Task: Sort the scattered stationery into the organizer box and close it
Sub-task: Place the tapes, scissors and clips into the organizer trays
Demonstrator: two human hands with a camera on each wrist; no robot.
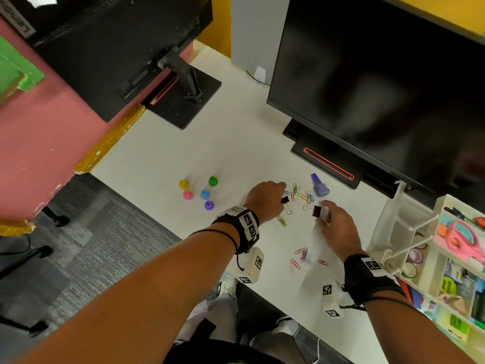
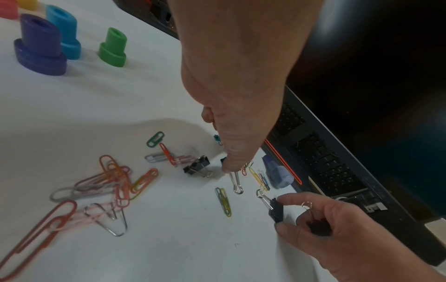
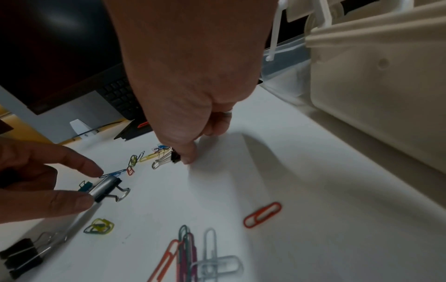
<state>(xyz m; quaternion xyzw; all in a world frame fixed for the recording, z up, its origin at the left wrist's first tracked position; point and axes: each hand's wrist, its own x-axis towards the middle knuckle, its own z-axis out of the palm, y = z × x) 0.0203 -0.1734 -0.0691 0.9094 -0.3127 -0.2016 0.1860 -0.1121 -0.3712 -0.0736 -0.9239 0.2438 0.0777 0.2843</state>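
Two dark monitors (image 1: 380, 82) stand along the far edge of the white desk (image 1: 236, 143), the biggest things we see. At the desk's right edge sits the organizer box (image 1: 443, 261), lid up and open; we make out pink scissors, tape rolls and other stationery in its compartments. Toward the left edge stand five small coloured stamps (image 1: 199, 193) in a loose cluster, upright. A purple cap-shaped piece (image 1: 319, 185) stands near the foot of the right monitor.

Our left hand (image 1: 265, 199) reaches in over the middle of the desk, thumb and forefinger pinching a black binder clip (image 1: 285, 200) — its wire handles trail toward the near edge. Our right hand (image 1: 337, 227) pinches a second black binder clip (image 2: 276, 209) between thumb and fingertip, with its long axis running roughly from near edge to far edge and one wire handle pointing toward the left hand. In the left wrist view a third binder clip (image 2: 196, 165) lies loose on the desk beside the left thumb.

Paper clips (image 1: 301, 194) — green, yellow, blue, red — lie scattered between the two hands and the purple piece, their long axes pointing every way. A second scatter (image 1: 303, 258) lies near the front edge, just left of the right wrist, and a yellow-green pair (image 1: 281, 221) lies under the left hand.
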